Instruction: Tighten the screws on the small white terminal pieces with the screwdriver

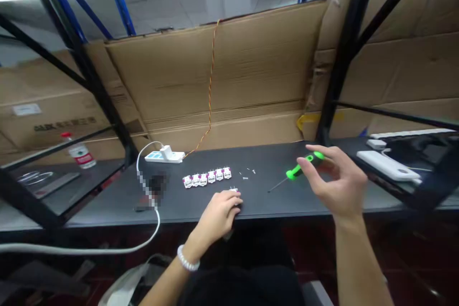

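My right hand (335,179) is raised over the right part of the black tabletop. Its thumb and fingers are around the handle of a green-and-black screwdriver (294,171), whose thin shaft slants down to the left. My left hand (220,213) rests at the table's front edge, with its fingers closed on a small white-and-magenta plastic piece (234,190); most of that piece is hidden under the fingers. Behind it, a row of several similar white-and-magenta pieces (203,179) lies on the table. A few tiny screw-like bits (245,178) are scattered between the row and the screwdriver.
A white power strip (152,156) with a plugged-in charger sits at the back left, and its white cable (158,222) hangs over the front edge. Cardboard (251,76) walls the back. Black posts (332,91) flank the table. At the right lies a white device (389,165).
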Motion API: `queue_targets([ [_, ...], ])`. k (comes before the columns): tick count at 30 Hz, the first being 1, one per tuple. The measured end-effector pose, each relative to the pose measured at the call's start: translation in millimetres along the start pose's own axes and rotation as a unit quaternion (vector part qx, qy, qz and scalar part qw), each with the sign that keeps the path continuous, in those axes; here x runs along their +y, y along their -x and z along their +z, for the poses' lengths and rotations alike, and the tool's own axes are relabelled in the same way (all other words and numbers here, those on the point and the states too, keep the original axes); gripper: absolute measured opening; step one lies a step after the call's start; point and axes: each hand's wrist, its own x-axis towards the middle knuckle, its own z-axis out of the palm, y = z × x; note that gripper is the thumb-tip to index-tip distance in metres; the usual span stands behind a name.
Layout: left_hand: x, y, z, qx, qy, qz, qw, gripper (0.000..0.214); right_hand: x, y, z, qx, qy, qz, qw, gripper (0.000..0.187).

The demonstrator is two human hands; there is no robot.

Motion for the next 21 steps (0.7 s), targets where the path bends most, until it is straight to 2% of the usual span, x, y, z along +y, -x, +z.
queue_targets([
  [6, -6, -6, -7.0, 0.028, 0.052, -0.006, 0.998, 0.021, 0, 0, 2, -0.014, -0.002, -0.007, 1.0, 0.028],
  [10, -8, -38, -18.5, 0.036, 0.057, -0.025, 0.997, 0.02, -1, 0, 2, -0.011, 0.005, -0.006, 1.0, 0.026],
  [13, -11, -73, -21.6, -0.018, -0.019, -0.06, 0.998, 0.022, -2, 0, 2, -0.016, 0.004, -0.009, 1.0, 0.026],
  [14, -12, -84, -20.5, -0.052, -0.053, -0.076, 0.994, 0.024, -2, 0, 2, -0.018, 0.005, -0.012, 1.0, 0.026],
  [16, -16, -103, -15.4, -0.075, -0.076, -0.086, 0.991, 0.025, -2, 0, 1, -0.018, 0.005, -0.015, 1.0, 0.025],
  [21, -25, -120, 1.3, -0.104, -0.101, -0.088, 0.986, 0.031, -2, -2, -2, -0.016, 0.01, -0.015, 1.0, 0.025],
])
